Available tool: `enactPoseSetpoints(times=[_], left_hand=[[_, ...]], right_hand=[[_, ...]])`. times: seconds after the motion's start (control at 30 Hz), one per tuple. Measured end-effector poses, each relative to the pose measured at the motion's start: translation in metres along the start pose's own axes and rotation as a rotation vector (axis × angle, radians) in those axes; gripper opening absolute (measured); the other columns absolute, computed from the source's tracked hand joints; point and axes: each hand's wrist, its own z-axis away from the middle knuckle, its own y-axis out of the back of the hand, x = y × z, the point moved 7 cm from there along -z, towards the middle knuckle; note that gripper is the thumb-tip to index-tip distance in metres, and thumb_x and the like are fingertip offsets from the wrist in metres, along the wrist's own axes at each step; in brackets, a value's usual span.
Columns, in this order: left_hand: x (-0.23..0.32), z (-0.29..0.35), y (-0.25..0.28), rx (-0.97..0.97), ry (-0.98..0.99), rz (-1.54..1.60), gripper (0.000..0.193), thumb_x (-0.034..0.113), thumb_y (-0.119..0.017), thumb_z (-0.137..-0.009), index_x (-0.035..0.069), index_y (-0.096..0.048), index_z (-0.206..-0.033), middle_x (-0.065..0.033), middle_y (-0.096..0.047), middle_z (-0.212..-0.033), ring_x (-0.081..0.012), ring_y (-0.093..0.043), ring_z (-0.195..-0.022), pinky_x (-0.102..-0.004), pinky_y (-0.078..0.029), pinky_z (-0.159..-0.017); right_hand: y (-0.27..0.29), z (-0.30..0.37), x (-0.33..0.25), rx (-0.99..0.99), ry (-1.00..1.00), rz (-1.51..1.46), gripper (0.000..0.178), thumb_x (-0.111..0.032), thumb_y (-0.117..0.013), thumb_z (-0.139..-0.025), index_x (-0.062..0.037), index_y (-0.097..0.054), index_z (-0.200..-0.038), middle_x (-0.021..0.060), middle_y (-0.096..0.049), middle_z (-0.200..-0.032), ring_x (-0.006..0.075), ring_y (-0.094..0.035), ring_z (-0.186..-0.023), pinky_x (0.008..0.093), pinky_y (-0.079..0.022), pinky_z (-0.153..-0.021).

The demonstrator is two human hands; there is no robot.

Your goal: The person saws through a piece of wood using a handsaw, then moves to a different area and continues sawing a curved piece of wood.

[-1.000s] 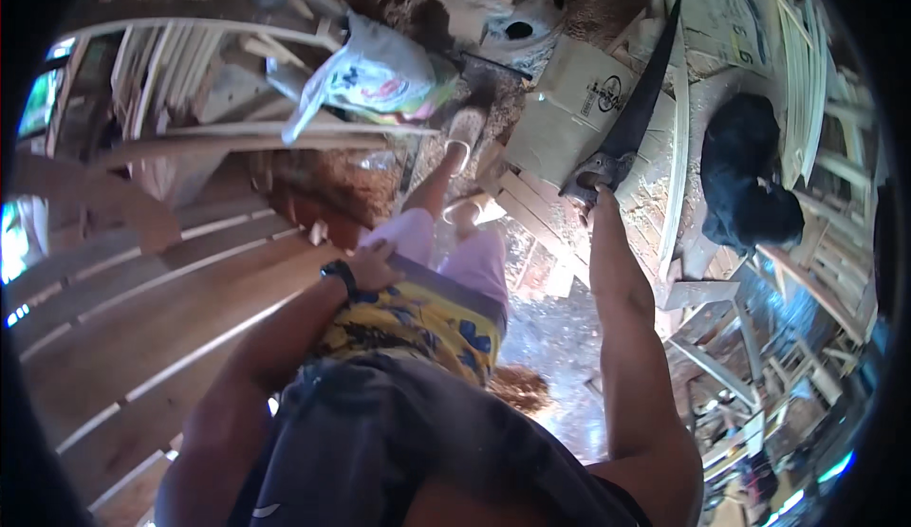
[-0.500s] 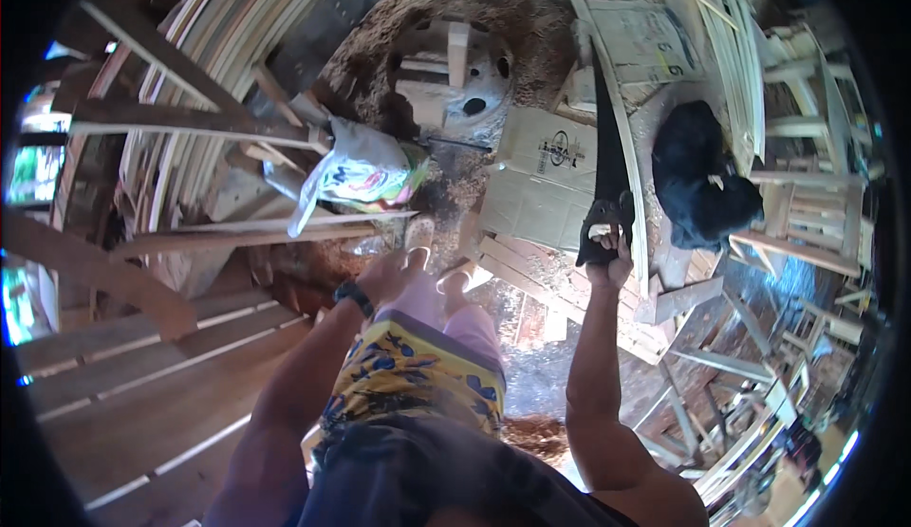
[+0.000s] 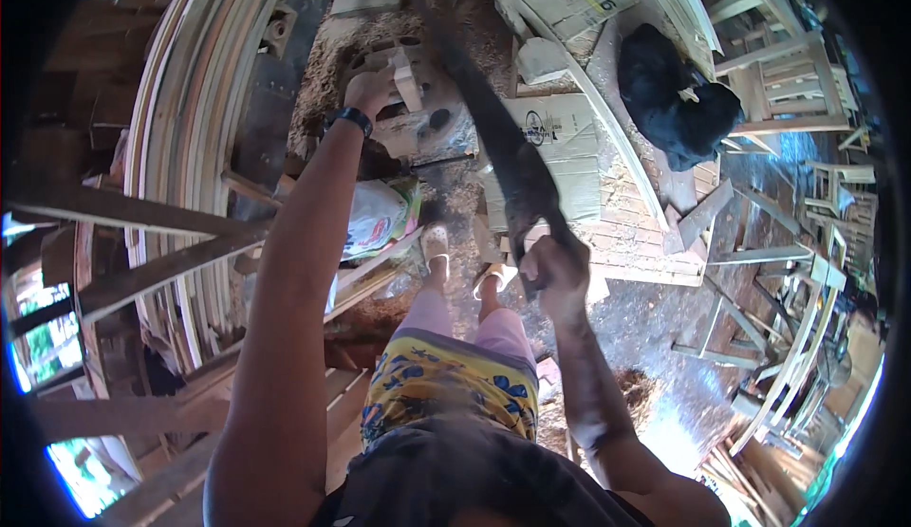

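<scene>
My right hand (image 3: 558, 276) is wrapped round the handle of a handsaw (image 3: 512, 152), whose long dark blade points forward and to the left. My left hand (image 3: 368, 95) is stretched far forward, with a dark band on the wrist. It is beside a pale wood block (image 3: 406, 81) that lies on a grey-white seat-like support (image 3: 451, 129) with round holes. The fingers of this hand are too blurred to tell whether they touch the block. The saw's far end is blurred over the sawdust, apart from the left hand.
Flattened cardboard (image 3: 574, 185) and a long wood strip (image 3: 588, 91) lie to the right. Beyond them rests a black, rounded, dog-like shape (image 3: 674, 100). Stacked planks (image 3: 190, 100) stand at the left, near a printed plastic bag (image 3: 375, 219). Wooden frames (image 3: 788, 252) crowd the right.
My left hand has moved from by my leg forward to the wood block. The saw has swung inward, its blade now slanting left. The view has shifted too.
</scene>
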Motion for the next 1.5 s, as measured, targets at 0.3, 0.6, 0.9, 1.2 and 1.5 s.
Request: enactPoseSetpoints(times=[0.3, 0.6, 0.9, 1.2, 1.5], left_hand=[[-0.049, -0.099, -0.027, -0.178, -0.060, -0.223, 0.049, 0.038, -0.050, -0.101, 0.005, -0.055, -0.137, -0.0238, -0.065, -0.116, -0.0373, -0.061, -0.111, -0.0542, -0.046, -0.096], [-0.046, -0.095, -0.019, -0.130, -0.088, -0.140, 0.045, 0.041, -0.063, -0.099, 0.000, -0.072, -0.114, -0.0179, -0.074, -0.107, -0.0268, -0.070, -0.100, -0.0444, -0.053, -0.087], [-0.017, -0.089, -0.024, -0.084, -0.419, -0.833, 0.038, 0.016, -0.056, -0.098, 0.021, -0.064, -0.135, -0.0147, -0.075, -0.094, -0.0298, -0.072, -0.091, -0.0443, -0.056, -0.083], [-0.008, -0.088, -0.031, -0.019, -0.679, -0.962, 0.060, 0.018, -0.068, -0.088, 0.020, -0.052, -0.146, -0.0180, -0.073, -0.098, -0.0348, -0.072, -0.094, -0.0483, -0.056, -0.082], [0.005, -0.080, -0.027, -0.123, -0.580, -1.078, 0.019, 0.017, -0.064, -0.089, 0.007, -0.078, -0.095, -0.0186, -0.075, -0.098, -0.0334, -0.073, -0.096, -0.0470, -0.057, -0.083]], right_hand=[[-0.081, -0.012, -0.003, 0.067, -0.307, 0.048, 0.031, -0.002, -0.071, -0.081, -0.0065, -0.069, -0.112, 0.0227, -0.066, -0.110, 0.0299, -0.069, -0.079, 0.0354, -0.054, -0.058], [-0.109, -0.031, -0.020, 0.035, 0.025, 0.203, 0.026, -0.008, -0.076, -0.079, -0.0031, -0.069, -0.103, 0.0265, -0.065, -0.119, 0.0310, -0.069, -0.081, 0.0358, -0.055, -0.058], [-0.117, -0.033, -0.007, 0.097, -0.191, 0.016, 0.050, -0.010, -0.069, -0.084, 0.0063, -0.058, -0.130, 0.0040, -0.059, -0.084, 0.0112, -0.051, -0.071, 0.0266, -0.044, -0.064], [-0.114, 0.031, 0.000, 0.044, 0.011, 0.233, 0.056, -0.009, -0.072, -0.081, 0.0015, -0.057, -0.135, 0.0096, -0.064, -0.093, 0.0124, -0.057, -0.074, 0.0275, -0.047, -0.064], [-0.111, 0.067, 0.007, 0.064, -0.202, 0.048, 0.057, -0.008, -0.067, -0.083, 0.0078, -0.054, -0.136, 0.0029, -0.063, -0.083, 0.0062, -0.052, -0.070, 0.0243, -0.044, -0.061]])
